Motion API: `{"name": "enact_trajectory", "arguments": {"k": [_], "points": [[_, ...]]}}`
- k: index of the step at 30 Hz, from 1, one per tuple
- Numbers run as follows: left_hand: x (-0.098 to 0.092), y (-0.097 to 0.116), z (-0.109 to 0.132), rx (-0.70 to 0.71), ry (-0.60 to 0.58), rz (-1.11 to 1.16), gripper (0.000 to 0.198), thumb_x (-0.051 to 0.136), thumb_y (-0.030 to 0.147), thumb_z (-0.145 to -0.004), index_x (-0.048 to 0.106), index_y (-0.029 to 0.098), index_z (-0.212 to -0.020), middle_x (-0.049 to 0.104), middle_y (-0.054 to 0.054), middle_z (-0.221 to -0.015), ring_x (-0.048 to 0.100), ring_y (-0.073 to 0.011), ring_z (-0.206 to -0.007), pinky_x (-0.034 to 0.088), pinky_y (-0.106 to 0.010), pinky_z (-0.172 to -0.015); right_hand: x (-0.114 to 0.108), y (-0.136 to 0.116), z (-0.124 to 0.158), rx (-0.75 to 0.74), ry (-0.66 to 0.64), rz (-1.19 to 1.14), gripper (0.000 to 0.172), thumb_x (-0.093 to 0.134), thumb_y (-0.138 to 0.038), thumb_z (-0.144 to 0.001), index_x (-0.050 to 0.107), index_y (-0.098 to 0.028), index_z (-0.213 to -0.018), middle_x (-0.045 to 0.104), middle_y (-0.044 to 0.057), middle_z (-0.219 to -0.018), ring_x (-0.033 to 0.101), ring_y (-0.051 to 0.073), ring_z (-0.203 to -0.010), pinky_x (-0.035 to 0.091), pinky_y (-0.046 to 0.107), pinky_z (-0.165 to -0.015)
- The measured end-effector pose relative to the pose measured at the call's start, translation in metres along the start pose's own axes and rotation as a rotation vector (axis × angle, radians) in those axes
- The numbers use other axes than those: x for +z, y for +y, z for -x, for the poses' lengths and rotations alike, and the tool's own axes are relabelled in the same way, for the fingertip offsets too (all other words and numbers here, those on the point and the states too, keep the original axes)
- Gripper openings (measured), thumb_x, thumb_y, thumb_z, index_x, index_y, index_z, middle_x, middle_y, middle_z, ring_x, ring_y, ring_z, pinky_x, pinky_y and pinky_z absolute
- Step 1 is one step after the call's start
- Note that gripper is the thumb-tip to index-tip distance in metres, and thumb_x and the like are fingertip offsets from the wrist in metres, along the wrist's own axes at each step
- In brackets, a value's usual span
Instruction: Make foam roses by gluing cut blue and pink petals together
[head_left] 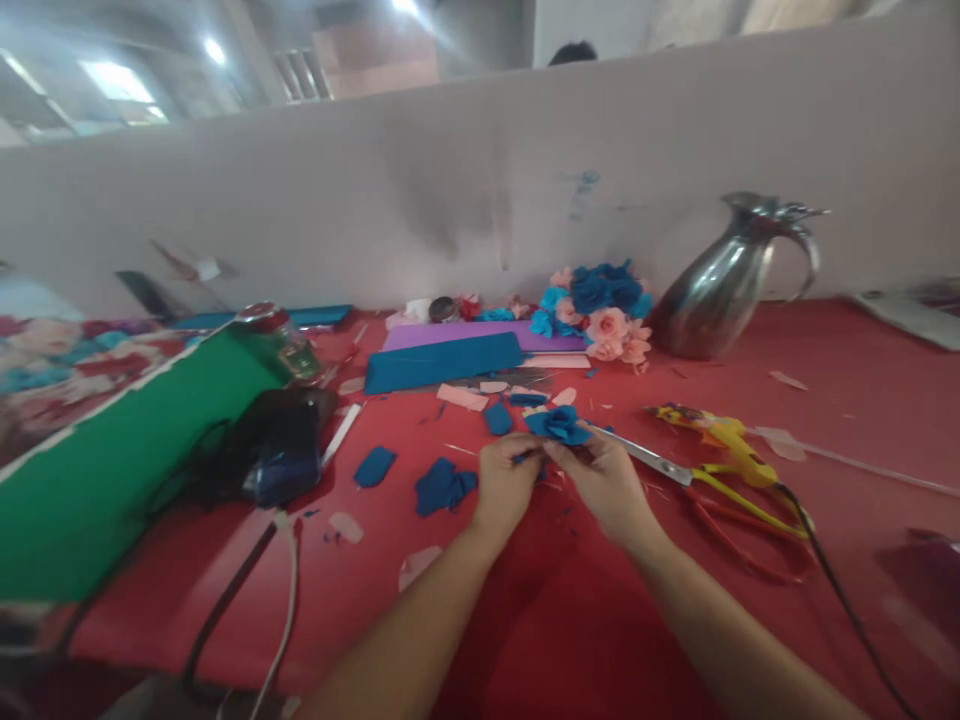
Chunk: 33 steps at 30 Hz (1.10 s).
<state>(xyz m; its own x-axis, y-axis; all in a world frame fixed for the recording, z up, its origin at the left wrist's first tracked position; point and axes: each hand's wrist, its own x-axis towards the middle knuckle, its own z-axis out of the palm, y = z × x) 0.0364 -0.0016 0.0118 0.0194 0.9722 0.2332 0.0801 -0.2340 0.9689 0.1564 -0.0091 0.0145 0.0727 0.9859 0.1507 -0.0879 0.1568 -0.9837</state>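
Observation:
Both hands meet near the middle of the red table, around a blue paper flower (559,425). My left hand (506,475) is closed, its fingers pinched at the flower's underside. My right hand (604,480) is closed on the flower's base from the other side. What exactly lies between the fingertips is partly hidden. Left of my hands rest a cluster of blue paper petals (444,487) and a single blue petal (374,466). Just beyond them lies another blue petal (497,417). Scissors (675,470) with red and yellow handles lie right of my right hand.
A yellow glue gun (739,450) with a black cord lies at right. A steel jug (716,285) and a bunch of paper flowers (607,310) stand by the back wall. Blue paper (442,362) lies behind my hands. A green box (135,450) and a dark box-shaped object (283,455) are at left.

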Motion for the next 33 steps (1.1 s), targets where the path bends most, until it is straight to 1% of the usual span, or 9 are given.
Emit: {"name": "enact_trajectory", "arguments": {"k": [6,11,14,18,21,23,25,28,33], "points": [[0.003,0.0,0.003,0.05,0.016,-0.079,0.017,0.062,0.013,-0.075,0.077,0.021,-0.075,0.075,-0.005,-0.078,0.066,-0.0169,-0.072,0.052,-0.028,-0.071,0.0,-0.002,0.002,0.08,0.079,-0.051,0.031,0.075,-0.042,-0.066,0.074,-0.019,-0.086,0.074,0.005,-0.085,0.065,0.022,-0.082,0.05,0.036,-0.079],[-0.007,0.026,0.011,0.141,0.135,-0.143,0.016,0.064,0.023,-0.081,0.074,0.021,-0.093,0.074,-0.007,-0.095,0.067,-0.0182,-0.085,0.053,-0.03,-0.075,-0.003,-0.011,0.006,0.055,0.221,0.022,0.038,0.071,-0.045,-0.07,0.073,-0.016,-0.094,0.072,0.006,-0.086,0.061,0.017,-0.07,0.048,0.029,-0.063],[-0.032,0.036,0.041,0.254,0.164,-0.386,0.019,0.06,0.023,-0.085,0.072,0.022,-0.1,0.073,-0.007,-0.097,0.066,-0.0171,-0.086,0.054,-0.032,-0.078,-0.004,-0.015,0.007,0.063,0.225,0.028,0.036,0.071,-0.043,-0.07,0.073,-0.015,-0.092,0.072,0.006,-0.085,0.061,0.016,-0.07,0.048,0.029,-0.064],[-0.082,0.028,0.112,0.442,-0.117,-0.843,0.024,0.06,0.019,-0.084,0.07,0.024,-0.106,0.073,-0.006,-0.106,0.066,-0.0202,-0.098,0.053,-0.038,-0.089,-0.002,-0.019,0.01,0.058,0.219,-0.025,0.03,0.071,-0.041,-0.07,0.073,-0.017,-0.088,0.072,0.005,-0.085,0.061,0.016,-0.072,0.049,0.029,-0.067],[-0.121,0.018,0.161,0.403,-0.162,-1.043,0.033,0.053,0.015,-0.087,0.065,0.025,-0.117,0.071,-0.005,-0.115,0.064,-0.0194,-0.107,0.053,-0.038,-0.093,-0.001,-0.021,0.012,0.056,0.203,-0.064,0.028,0.071,-0.039,-0.071,0.073,-0.017,-0.087,0.071,0.004,-0.082,0.06,0.014,-0.069,0.048,0.028,-0.065],[-0.143,0.013,0.177,0.358,-0.121,-1.13,0.038,0.051,0.014,-0.088,0.062,0.026,-0.122,0.069,-0.004,-0.119,0.063,-0.0198,-0.112,0.053,-0.038,-0.094,0.0,-0.022,0.013,0.056,0.191,-0.058,0.027,0.07,-0.039,-0.072,0.073,-0.016,-0.087,0.07,0.004,-0.077,0.059,0.014,-0.066,0.048,0.028,-0.063],[-0.161,0.007,0.178,0.341,-0.003,-1.188,0.039,0.043,0.01,-0.089,0.065,0.026,-0.118,0.07,-0.004,-0.118,0.063,-0.0196,-0.112,0.052,-0.04,-0.097,0.0,-0.022,0.014,0.055,0.17,-0.057,0.027,0.07,-0.039,-0.073,0.073,-0.016,-0.087,0.069,0.003,-0.074,0.058,0.014,-0.065,0.047,0.027,-0.061],[-0.179,-0.002,0.158,0.231,0.162,-1.285,0.036,0.045,0.017,-0.09,0.064,0.019,-0.119,0.061,-0.012,-0.13,0.053,-0.0251,-0.125,0.047,-0.046,-0.103,0.001,-0.023,0.015,0.053,0.141,-0.058,0.027,0.069,-0.039,-0.073,0.072,-0.016,-0.087,0.067,0.002,-0.072,0.058,0.014,-0.065,0.046,0.027,-0.06],[-0.186,-0.011,0.135,0.097,0.051,-1.314,0.041,0.039,0.022,-0.092,0.057,0.016,-0.129,0.06,-0.013,-0.132,0.051,-0.0234,-0.127,0.048,-0.043,-0.102,-0.001,-0.022,0.014,0.06,0.149,-0.039,0.032,0.069,-0.041,-0.072,0.072,-0.015,-0.091,0.067,0.003,-0.072,0.058,0.014,-0.065,0.045,0.027,-0.059]]}}
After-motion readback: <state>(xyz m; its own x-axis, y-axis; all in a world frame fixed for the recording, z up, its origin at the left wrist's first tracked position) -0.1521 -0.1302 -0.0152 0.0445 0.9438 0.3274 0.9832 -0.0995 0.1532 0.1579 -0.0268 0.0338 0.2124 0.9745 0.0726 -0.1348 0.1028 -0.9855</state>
